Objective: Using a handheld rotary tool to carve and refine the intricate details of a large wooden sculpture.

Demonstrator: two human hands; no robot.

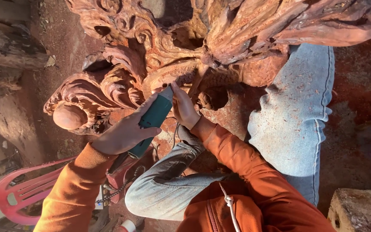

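Hands first, from the head view: my left hand reaches forward from its orange sleeve, its grip wrapped tight around the middle of the green power tool, which slants up toward the carved wood sculpture. My right hand bends in from the other side, fingers closed about the tool's front end, just where it meets the carving. I see the sculpture lying across the blue-jeaned knees, above a red plastic chair.

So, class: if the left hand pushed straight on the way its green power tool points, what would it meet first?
Probably the reddish-brown carved wooden sculpture: the left hand aims the green power tool at its scrollwork, beside the right hand.
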